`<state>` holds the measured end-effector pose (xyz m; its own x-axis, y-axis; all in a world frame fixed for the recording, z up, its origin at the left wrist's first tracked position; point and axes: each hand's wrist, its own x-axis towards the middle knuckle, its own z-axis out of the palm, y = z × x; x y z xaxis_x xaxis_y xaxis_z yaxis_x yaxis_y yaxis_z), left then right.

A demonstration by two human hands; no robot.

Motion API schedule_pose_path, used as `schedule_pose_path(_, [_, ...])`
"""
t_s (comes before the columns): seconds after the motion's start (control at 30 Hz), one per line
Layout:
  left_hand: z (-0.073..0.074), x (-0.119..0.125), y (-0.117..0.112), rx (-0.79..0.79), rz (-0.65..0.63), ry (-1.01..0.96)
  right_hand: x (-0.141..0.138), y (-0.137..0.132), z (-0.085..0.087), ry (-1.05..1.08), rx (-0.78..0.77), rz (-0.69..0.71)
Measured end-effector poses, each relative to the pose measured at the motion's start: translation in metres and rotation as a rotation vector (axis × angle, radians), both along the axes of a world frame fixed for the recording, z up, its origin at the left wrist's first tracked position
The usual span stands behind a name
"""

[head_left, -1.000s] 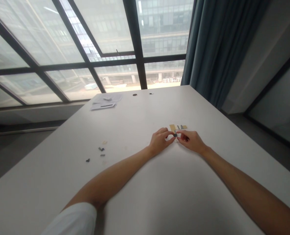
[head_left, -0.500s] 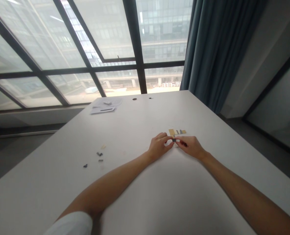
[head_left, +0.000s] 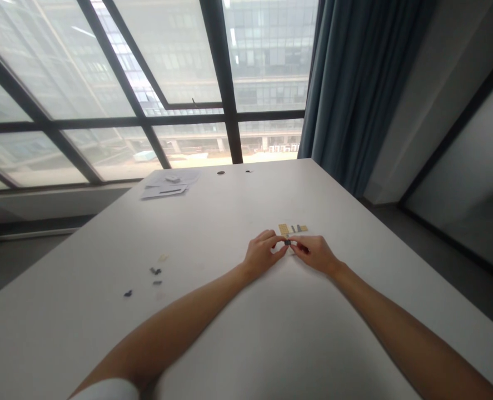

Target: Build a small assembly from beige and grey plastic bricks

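A small dark grey building brick [head_left: 287,242] is pinched between both my hands over the white table [head_left: 229,222]. My left hand [head_left: 263,253] grips it from the left with thumb and fingertips. From the right, the thumb and finger of my right hand [head_left: 315,253] close on the same piece. Just beyond the fingers lies a flat tan studded plate [head_left: 283,229]. Grey strips [head_left: 299,228] and a smaller tan piece [head_left: 304,228] lie beside it on the right. A pale bit shows below the brick, partly hidden by the fingers.
Several loose dark pieces [head_left: 157,283] and a pale yellow one [head_left: 163,257] are scattered left of my left forearm. Papers [head_left: 165,191] lie at the far left corner. A round dark disc [head_left: 220,173] sits near the far edge, by the window. A blue curtain [head_left: 342,100] hangs behind.
The view has shifted slightly to the right, so everything appears further left. Both hands keep their pinch on the dark brick, with little other visible change.
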<state>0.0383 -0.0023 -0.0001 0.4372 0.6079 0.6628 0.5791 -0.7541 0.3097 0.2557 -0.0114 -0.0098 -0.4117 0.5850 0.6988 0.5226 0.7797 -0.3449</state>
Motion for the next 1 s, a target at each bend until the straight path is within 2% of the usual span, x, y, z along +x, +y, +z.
schedule_pose_path(0.47, [-0.0004,-0.0001,0.0017,0.038,-0.024,0.013,0.0024,0.0023,-0.0008,0.011,-0.064,-0.026])
schedule_pose_path(1.0, [0.0006,0.0006,0.0023,0.044,-0.039,-0.003,0.0006,0.001,0.0034,0.022,0.005,0.001])
